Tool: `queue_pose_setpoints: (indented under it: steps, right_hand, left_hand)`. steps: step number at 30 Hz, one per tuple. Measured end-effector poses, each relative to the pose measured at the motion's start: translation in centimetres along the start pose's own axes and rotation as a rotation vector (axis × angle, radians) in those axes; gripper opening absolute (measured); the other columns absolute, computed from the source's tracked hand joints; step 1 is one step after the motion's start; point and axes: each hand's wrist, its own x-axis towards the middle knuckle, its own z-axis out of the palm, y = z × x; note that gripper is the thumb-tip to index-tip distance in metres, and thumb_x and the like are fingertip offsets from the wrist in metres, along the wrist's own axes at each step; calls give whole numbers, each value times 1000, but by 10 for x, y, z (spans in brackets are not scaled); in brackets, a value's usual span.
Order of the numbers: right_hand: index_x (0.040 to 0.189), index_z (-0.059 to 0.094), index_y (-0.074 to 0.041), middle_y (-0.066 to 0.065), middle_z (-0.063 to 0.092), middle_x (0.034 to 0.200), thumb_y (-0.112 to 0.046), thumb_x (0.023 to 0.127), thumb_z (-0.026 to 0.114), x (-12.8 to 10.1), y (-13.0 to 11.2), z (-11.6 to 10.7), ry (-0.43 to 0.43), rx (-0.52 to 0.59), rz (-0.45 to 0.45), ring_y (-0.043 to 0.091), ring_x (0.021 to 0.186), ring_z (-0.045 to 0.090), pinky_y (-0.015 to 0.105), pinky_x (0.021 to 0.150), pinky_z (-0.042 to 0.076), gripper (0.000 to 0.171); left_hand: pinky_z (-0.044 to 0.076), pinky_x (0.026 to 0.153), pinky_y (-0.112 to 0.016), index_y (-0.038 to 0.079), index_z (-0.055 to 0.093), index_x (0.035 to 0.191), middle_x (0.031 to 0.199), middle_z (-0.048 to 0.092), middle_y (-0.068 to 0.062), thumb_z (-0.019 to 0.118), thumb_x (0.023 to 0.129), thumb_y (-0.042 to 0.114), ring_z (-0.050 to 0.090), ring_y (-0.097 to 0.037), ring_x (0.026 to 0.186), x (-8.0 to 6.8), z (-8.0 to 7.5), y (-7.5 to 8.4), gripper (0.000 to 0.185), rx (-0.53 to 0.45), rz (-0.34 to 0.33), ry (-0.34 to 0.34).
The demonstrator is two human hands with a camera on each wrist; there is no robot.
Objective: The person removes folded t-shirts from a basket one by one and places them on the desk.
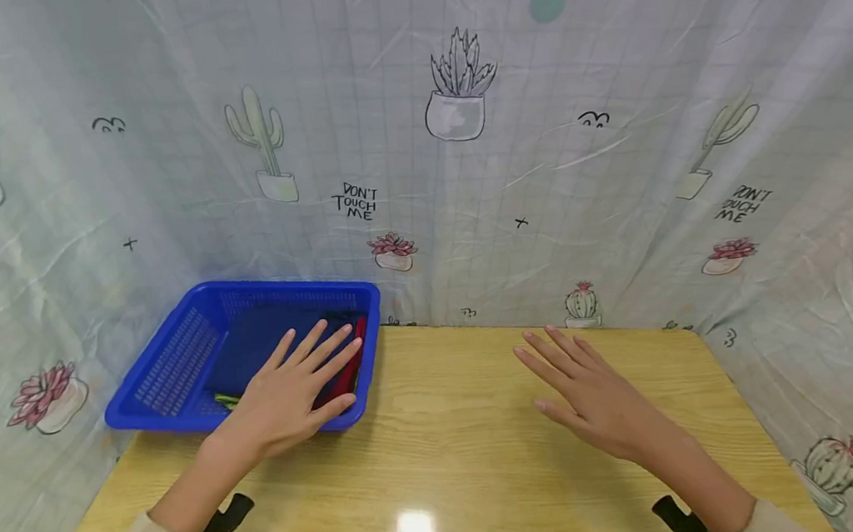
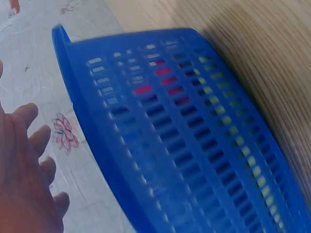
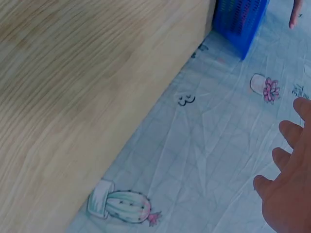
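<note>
Left hand [image 1: 290, 398], fingers spread, near a blue basket [image 1: 168, 422] of cloth [image 1: 260, 346]; right hand [image 1: 590, 395], spread too, above the surface [image 1: 447, 431]. A low left reach could bump the basket askew.

— Flat dark-blue fabric [image 1: 253, 351]?
— Partly hidden behind the bare left hand [image 1: 287, 400].
— Red fabric strip [image 1: 346, 381]?
— Likewise part-covered.
— Yellow-green item [image 1: 226, 400]?
— Only a sliver exposed; kind indeterminable.
— Blue perforated plastic basket [image 1: 285, 286]?
— Cropped in both wrist views.
— Bare right hand [image 1: 595, 395]?
— Cut by the right wrist view's edge.
</note>
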Motion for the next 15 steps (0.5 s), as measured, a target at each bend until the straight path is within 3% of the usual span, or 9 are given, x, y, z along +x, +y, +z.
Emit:
queue_pose_setpoints:
  steps: [9,15]
  right_hand:
    - [164,21,-32,-1,14,170,-45,106,51,32,-23,11,19,62,-85,30,155,16,60,118,24,66]
    - [163,23,-34,1,22,168,-47,107,49,59,-42,22,13,168,-118,30,152,25,61,114,33,63]
  left_hand:
    - [-3,124,-53,30,22,164,170,20,-1,48,102,60,12,-32,156,-22,-17,-30,74,12,-55,-85]
    - [-6,124,-53,32,20,164,170,17,-3,51,103,55,7,-31,157,-34,-29,-57,72,-23,-97,-155]
